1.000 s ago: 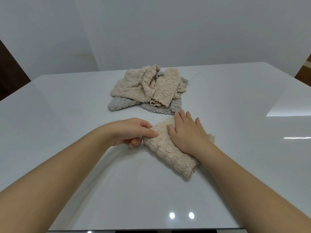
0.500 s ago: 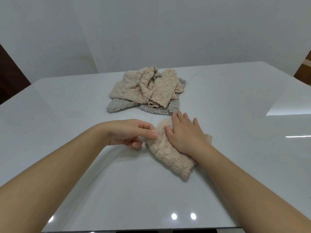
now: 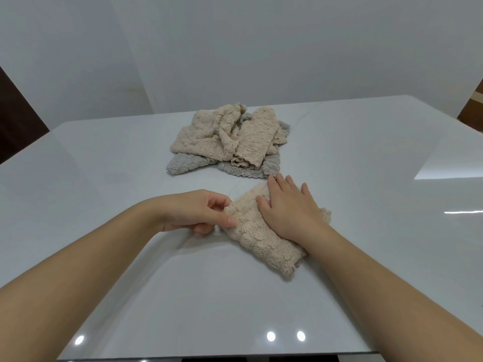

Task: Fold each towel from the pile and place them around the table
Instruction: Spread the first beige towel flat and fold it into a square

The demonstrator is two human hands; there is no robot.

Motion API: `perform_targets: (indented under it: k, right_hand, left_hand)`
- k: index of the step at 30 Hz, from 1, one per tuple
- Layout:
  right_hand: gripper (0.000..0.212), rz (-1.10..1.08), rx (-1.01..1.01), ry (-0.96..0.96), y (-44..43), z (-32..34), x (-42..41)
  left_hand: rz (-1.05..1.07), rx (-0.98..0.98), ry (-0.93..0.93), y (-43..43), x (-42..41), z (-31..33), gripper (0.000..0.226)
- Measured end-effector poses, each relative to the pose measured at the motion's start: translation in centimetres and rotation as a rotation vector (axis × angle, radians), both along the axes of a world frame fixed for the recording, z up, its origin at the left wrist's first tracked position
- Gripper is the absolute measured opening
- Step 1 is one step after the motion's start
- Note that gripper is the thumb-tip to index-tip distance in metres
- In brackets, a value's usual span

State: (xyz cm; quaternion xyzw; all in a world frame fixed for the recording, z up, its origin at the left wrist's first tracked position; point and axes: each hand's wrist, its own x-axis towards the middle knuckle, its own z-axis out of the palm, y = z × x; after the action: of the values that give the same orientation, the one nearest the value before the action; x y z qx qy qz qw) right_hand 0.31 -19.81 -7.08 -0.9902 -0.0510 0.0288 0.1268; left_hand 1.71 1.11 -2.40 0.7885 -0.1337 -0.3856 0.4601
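A person's left hand (image 3: 198,214) pinches the near-left edge of a folded beige towel (image 3: 257,240) between the thumb and curled fingers. The right hand (image 3: 290,210) lies flat on the same towel, fingers straight and slightly spread, pressing the fabric against a glossy white table (image 3: 104,184). The towel, a nubbly cloth folded into a narrow band, lies on the table directly in front of the person. It runs diagonally from the far left, under the right hand's fingers, to the near right, where its end juts out below the right wrist. A frilled corner of it shows to the right of that wrist. Both bare forearms reach in from the bottom corners of the head view.

Just beyond the right hand's fingertips sits the pile (image 3: 230,137) of unfolded towels, near the middle of the table. Crumpled beige towels are heaped on top and grey towels (image 3: 183,164) are spread beneath, their edges showing at the pile's near and right sides. The pile's near edge lies close to the fingertips; whether the two touch cannot be told.

Bright spots of light (image 3: 271,336) reflect in the tabletop near its front edge. A plain pale wall (image 3: 235,48) rises behind the table, with dark brown surfaces (image 3: 15,116) at the far left and far right of the frame.
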Motion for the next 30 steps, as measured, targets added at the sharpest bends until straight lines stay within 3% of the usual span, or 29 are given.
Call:
perform_targets:
  k: [5, 10, 14, 18, 22, 27, 30]
  right_hand:
    - [0.066, 0.000, 0.001, 0.002, 0.0, 0.1, 0.0]
    - [0.066, -0.004, -0.012, -0.005, 0.1, 0.2, -0.1]
    - [0.065, -0.003, -0.011, -0.005, 0.1, 0.3, -0.2]
    - [0.065, -0.005, -0.009, -0.002, 0.1, 0.2, -0.2]
    - [0.066, -0.005, -0.011, 0.001, 0.2, 0.2, -0.1]
    - [0.065, -0.004, -0.021, -0.003, 0.1, 0.2, -0.1]
    - [0.065, -0.004, -0.017, 0.005, 0.2, 0.1, -0.1]
  left_hand:
    - [0.028, 0.128, -0.227, 0.3, -0.4, -0.2, 0.022]
    - [0.120, -0.121, -0.549, 0.2, -0.4, -1.6, 0.025]
    - [0.150, -0.226, -0.390, -0.7, -0.4, -1.4, 0.022]
    - [0.054, -0.071, -0.264, -0.9, 0.0, -0.8, 0.022]
    - [-0.040, 0.057, 0.019, -1.1, 1.0, 0.1, 0.026]
    - [-0.153, -0.063, 0.130, -1.8, 1.6, 0.9, 0.010]
    - [-0.195, -0.109, 0.217, -1.8, 1.9, 0.5, 0.014]
